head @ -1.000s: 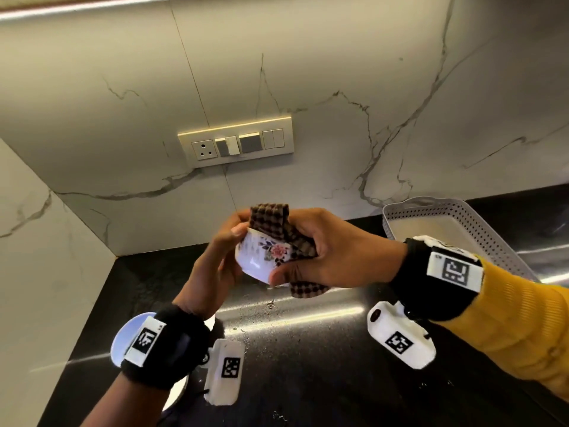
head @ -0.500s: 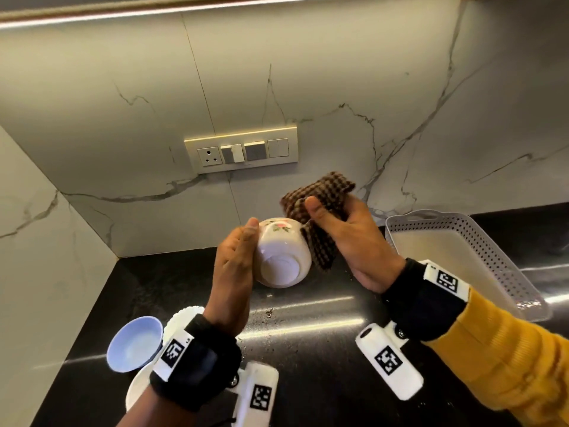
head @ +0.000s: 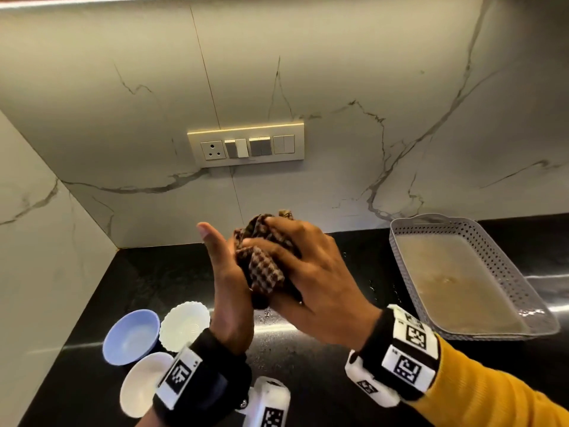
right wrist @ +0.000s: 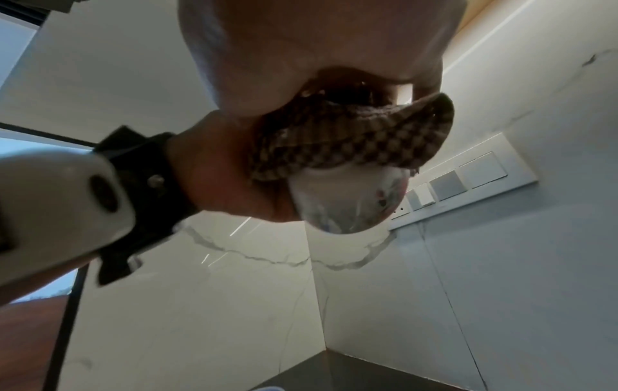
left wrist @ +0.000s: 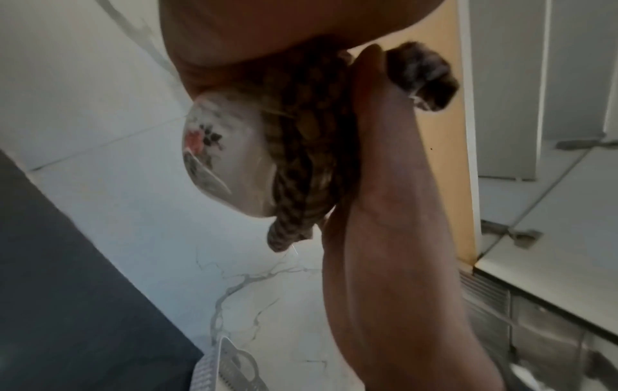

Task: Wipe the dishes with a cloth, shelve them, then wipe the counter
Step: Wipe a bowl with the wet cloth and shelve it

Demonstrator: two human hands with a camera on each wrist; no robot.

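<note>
My right hand (head: pixel 308 266) grips a brown checked cloth (head: pixel 261 266) and presses it over a white cup with a flower print (left wrist: pixel 227 153). In the head view the cloth and both hands hide the cup. My left hand (head: pixel 228 272) cradles the cup from the left with its thumb straight up, and its fingers are hidden behind the cloth. In the right wrist view the cloth (right wrist: pixel 351 142) caps the cup (right wrist: pixel 347 201), whose lower part sticks out below. Both hands are held above the black counter (head: pixel 323 380).
A blue bowl (head: pixel 131 337), a scalloped white dish (head: pixel 184 325) and a plain white bowl (head: pixel 141 383) sit on the counter at the left corner. A grey perforated tray (head: pixel 397 241) stands at the right. A switch plate (head: pixel 246 143) is on the marble wall.
My right hand has brought the cloth from beside the cup to over it, so the cup's base no longer shows. My left thumb has straightened. More of the counter dishes are in view.
</note>
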